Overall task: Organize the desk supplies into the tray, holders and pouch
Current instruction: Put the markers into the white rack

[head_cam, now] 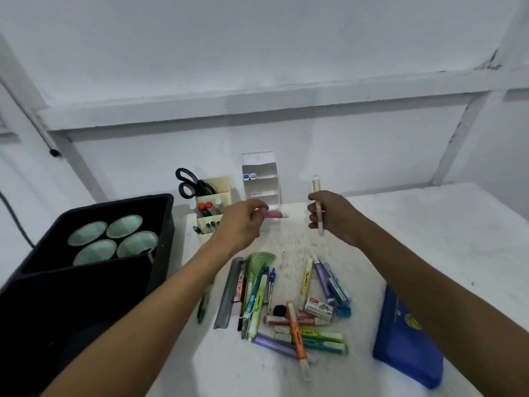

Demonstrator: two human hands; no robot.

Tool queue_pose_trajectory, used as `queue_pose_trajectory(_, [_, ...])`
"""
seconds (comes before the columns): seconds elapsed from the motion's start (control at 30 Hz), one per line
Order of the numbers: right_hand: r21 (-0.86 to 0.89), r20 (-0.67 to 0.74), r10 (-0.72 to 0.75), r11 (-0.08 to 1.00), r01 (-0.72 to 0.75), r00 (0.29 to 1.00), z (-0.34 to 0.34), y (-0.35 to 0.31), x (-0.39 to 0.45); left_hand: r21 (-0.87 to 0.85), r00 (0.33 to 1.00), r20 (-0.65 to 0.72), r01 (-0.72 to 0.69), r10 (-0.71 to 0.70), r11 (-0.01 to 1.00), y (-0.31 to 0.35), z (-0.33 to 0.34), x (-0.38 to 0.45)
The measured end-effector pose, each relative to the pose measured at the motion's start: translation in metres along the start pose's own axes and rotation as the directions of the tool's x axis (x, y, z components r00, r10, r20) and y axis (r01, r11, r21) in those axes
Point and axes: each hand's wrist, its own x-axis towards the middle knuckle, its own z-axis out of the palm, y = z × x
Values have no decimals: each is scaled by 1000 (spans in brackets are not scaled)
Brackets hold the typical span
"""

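Loose pens (286,310) heaped below both raised hands.
Left hand (243,222) pinches a pink marker (274,215) lying level, tip toward the white holder (262,179) just beyond; right hand (329,213) grips a pale marker (317,202) upright.

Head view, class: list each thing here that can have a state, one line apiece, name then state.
Left hand: pinches the pink highlighter.
Pink highlighter: capped, held level towards the white rack.
Right hand: grips the peach highlighter.
Peach highlighter: upright, off the desk.
White rack: nearly empty, two markers slotted.
Scissors: closed, handles up in the cream holder.
Blue pouch: lying flat.
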Motion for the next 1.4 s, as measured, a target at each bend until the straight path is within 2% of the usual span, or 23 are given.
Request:
queue_pose_trajectory(0.1, [-185, -25, -187, 966, 179, 982, 13, -7, 2, -72, 998, -45, 46, -49, 996, 11, -17, 1])
queue_pose_trajectory(0.2, [-308, 14, -354, 888, 341, 935, 25, -18, -1, -6, 993, -115, 25, -25, 1000, 20, -37, 3])
queue_pose_trajectory(0.27, [-440, 53, -466, 783, 439, 883, 33, -30, 2, 74, 985, -167, -34, 46, 997, 27, -51, 5])
queue_pose_trajectory(0.37, [-626, 184, -613, 529, 572, 768, 42, -47, 9, 193, 960, -236, -107, 152, 975, 35, -69, 12])
queue_pose_trajectory(0.4, [-645, 182, -622, 509, 570, 761, 44, -53, 11, 233, 954, -237, -130, 186, 964, 37, -74, 15])
queue_pose_trajectory(0.47, [-657, 156, -631, 508, 557, 760, 49, -62, 13, 287, 943, -239, -161, 233, 944, 38, -80, 21])
queue_pose_trajectory(0.57, [-639, 126, -701, 484, 598, 702, 55, -69, 15, 292, 932, -265, -169, 249, 941, 39, -83, 32])
queue_pose_trajectory(0.83, [-479, 58, -747, 561, 675, 663, 53, -65, 22, 291, 954, -212, -147, 214, 945, 31, -70, 51])
queue_pose_trajectory(0.97, [-503, 85, -749, 537, 677, 657, 48, -59, 28, 265, 969, -161, -139, 186, 954, 26, -65, 57])
queue_pose_trajectory(1.17, [-600, 141, -770, 433, 673, 622, 49, -61, 34, 283, 978, -82, -163, 193, 945, 25, -60, 65])
queue_pose_trajectory(1.27, [-660, 182, -752, 385, 645, 634, 47, -56, 40, 288, 978, -68, -169, 196, 942, 24, -60, 68])
queue_pose_trajectory(1.4, [-691, 210, -696, 391, 608, 687, 45, -45, 49, 283, 985, -6, -165, 174, 945, 22, -57, 73])
